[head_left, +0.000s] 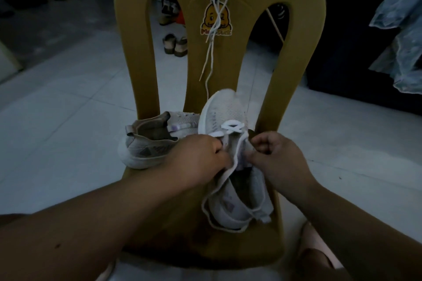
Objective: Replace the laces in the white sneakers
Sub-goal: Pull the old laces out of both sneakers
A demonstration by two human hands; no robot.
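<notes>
A white sneaker (230, 121) lies on the seat of a yellow plastic chair (141, 57), toe pointing toward the chair back and heel toward the person, with a bright white lace (230, 126) threaded across its front eyelets. The left hand (196, 157) presses against the near left side of the shoe's throat, fingers curled in, its grip pinched on the lace end where that comes off the eyelets. The right hand (274, 155) sits just beside the right side of the throat, fingers clenched into a loose fist; whether it grasps the other lace end or the edge of the upper cannot be told, since the fingers hide it. A slack run of thinner lace loops down around the heel of this shoe on the seat. The second sneaker (148, 143) rests on the left part of the seat, touching the first, its heel toward the left edge and its opening empty of laces. Greyish old laces (212, 36) hang over the top of the chair back and dangle down its middle panel across a duck sticker (215, 19). Through the openings in the back, brown sandals (174, 44) stand on the pale tiled floor (68, 102).
</notes>
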